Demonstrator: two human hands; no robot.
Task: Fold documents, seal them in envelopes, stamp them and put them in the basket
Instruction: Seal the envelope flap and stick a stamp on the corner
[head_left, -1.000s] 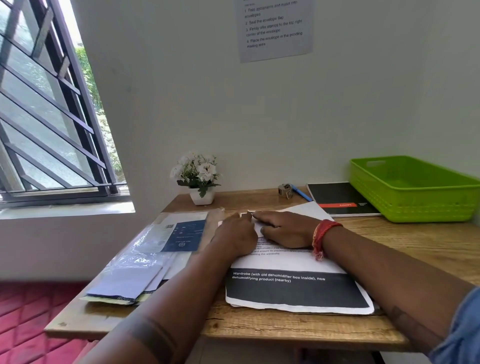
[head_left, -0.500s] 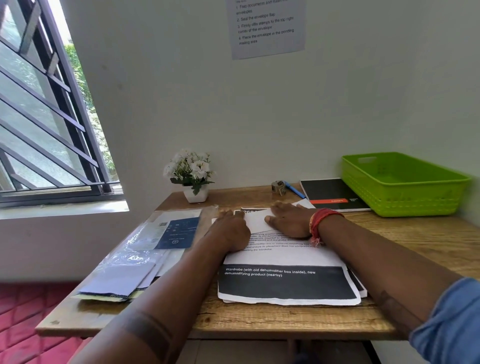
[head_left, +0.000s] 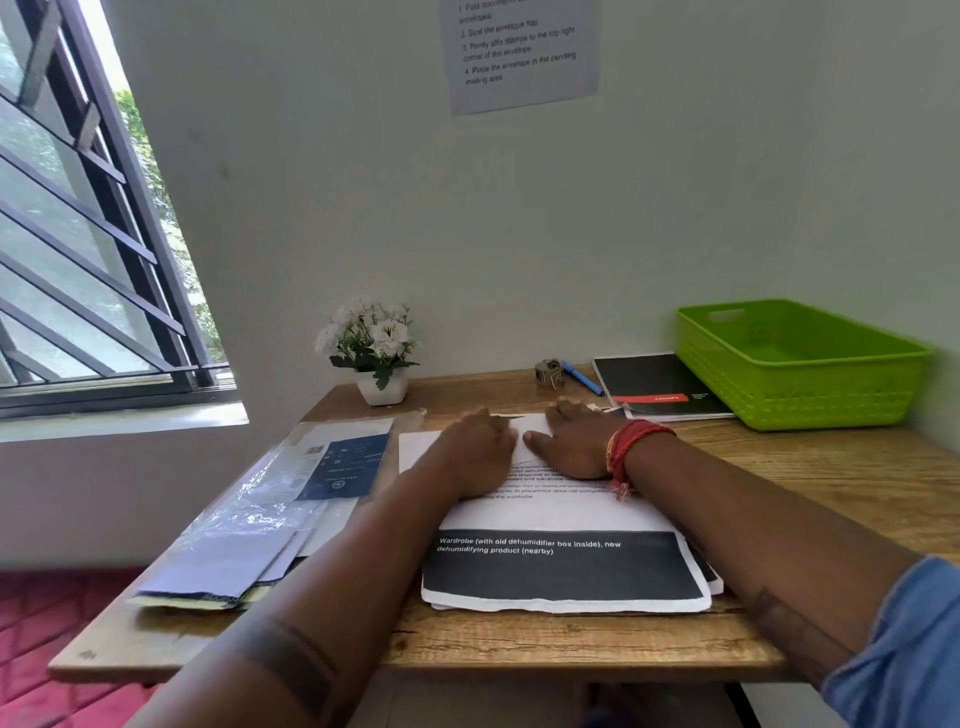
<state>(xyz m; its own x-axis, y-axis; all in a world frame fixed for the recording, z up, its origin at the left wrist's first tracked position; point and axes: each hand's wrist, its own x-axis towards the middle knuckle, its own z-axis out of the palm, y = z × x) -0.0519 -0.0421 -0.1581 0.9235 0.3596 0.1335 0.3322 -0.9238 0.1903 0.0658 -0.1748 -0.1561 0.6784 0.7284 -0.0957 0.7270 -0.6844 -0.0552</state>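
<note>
A stack of printed documents (head_left: 566, 566) with a black band lies at the front middle of the wooden desk (head_left: 810, 493). On its far end sits a folded white sheet (head_left: 530, 434). My left hand (head_left: 475, 452) presses flat on the sheet's left part. My right hand (head_left: 576, 441), a red thread round its wrist, presses flat on the right part, fingers spread toward the far edge. Envelopes (head_left: 228, 566) in a clear plastic sleeve lie at the left. The green basket (head_left: 800, 364) stands at the back right; I see nothing in it.
A small white pot of white flowers (head_left: 376, 348) stands at the back by the wall. A roll of stamps (head_left: 549, 371), a blue pen (head_left: 584, 379) and a black notebook (head_left: 657, 384) lie at the back, left of the basket. A barred window is at the left.
Both hands have slid apart along the folded sheet, the right one moving to the right. The camera has tilted slightly.
</note>
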